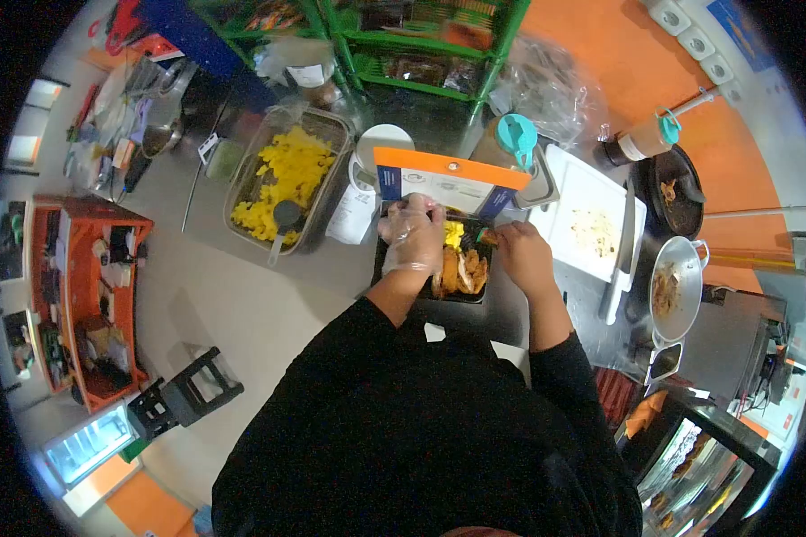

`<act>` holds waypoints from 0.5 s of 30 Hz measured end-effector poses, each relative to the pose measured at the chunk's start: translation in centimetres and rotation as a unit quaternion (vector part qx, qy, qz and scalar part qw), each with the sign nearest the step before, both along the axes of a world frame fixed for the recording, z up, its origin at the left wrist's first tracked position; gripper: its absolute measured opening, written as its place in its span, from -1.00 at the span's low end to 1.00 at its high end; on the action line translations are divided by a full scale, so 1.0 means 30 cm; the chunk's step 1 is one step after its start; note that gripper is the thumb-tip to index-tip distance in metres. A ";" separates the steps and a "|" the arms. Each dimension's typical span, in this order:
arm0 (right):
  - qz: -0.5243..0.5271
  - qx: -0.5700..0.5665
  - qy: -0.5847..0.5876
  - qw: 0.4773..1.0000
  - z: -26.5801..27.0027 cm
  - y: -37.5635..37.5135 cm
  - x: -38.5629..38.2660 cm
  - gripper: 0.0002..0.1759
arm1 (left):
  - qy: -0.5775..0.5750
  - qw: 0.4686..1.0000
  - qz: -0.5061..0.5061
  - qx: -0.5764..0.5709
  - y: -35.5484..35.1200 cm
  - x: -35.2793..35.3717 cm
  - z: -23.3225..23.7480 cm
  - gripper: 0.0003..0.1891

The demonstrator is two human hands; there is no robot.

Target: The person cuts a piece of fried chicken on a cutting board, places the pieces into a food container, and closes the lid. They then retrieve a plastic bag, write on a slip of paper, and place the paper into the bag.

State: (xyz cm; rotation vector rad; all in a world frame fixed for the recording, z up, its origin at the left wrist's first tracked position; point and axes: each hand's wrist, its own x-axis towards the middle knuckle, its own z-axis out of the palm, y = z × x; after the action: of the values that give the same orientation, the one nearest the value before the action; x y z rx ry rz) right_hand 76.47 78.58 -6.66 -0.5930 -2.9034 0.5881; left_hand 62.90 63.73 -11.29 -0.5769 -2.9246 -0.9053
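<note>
A black food tray (486,288) lies in front of me with sliced breaded chicken (461,272) and yellow scrambled egg (454,234) in it. Behind it stands an upright printed card panel (452,190) with an orange edge and blue ends. My left hand (416,237), in a clear plastic glove, reaches over the tray's left side. Its fingers are pinched together near the panel; what they hold, if anything, I cannot make out. At the tray's right back corner, the fingers of my bare right hand (523,255) are closed by a small greenish-orange piece, too small to name.
On the left sit a tub (336,121) of yellow egg with a scoop (287,217) and a paper receipt (353,215). To the right are a white cutting board (562,192), a knife (620,268) and a pan (676,291). Green shelves (412,85) stand behind.
</note>
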 end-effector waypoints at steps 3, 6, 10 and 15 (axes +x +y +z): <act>0.015 0.024 0.001 1.000 -0.005 0.005 0.010 -0.82 | 0.005 1.000 -0.001 -0.008 -0.002 0.003 0.015 -0.81; 0.009 0.031 0.045 0.998 -0.004 -0.050 -0.052 -0.84 | 0.005 1.000 0.000 -0.006 -0.004 0.001 0.027 -0.82; 0.037 0.076 -0.031 0.996 -0.016 -0.106 -0.184 -0.87 | -0.065 0.998 -0.011 -0.022 -0.007 -0.006 0.009 -0.82; 0.044 0.087 -0.106 0.990 -0.118 -0.086 -0.241 -0.79 | -0.041 0.999 -0.018 0.005 -0.019 -0.013 -0.009 -0.80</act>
State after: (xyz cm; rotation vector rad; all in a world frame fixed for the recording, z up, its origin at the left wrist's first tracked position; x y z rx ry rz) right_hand 69.24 76.01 -10.21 -0.5360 -3.1502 0.2922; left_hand 62.52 63.17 -11.57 -0.6075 -2.9897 -0.9696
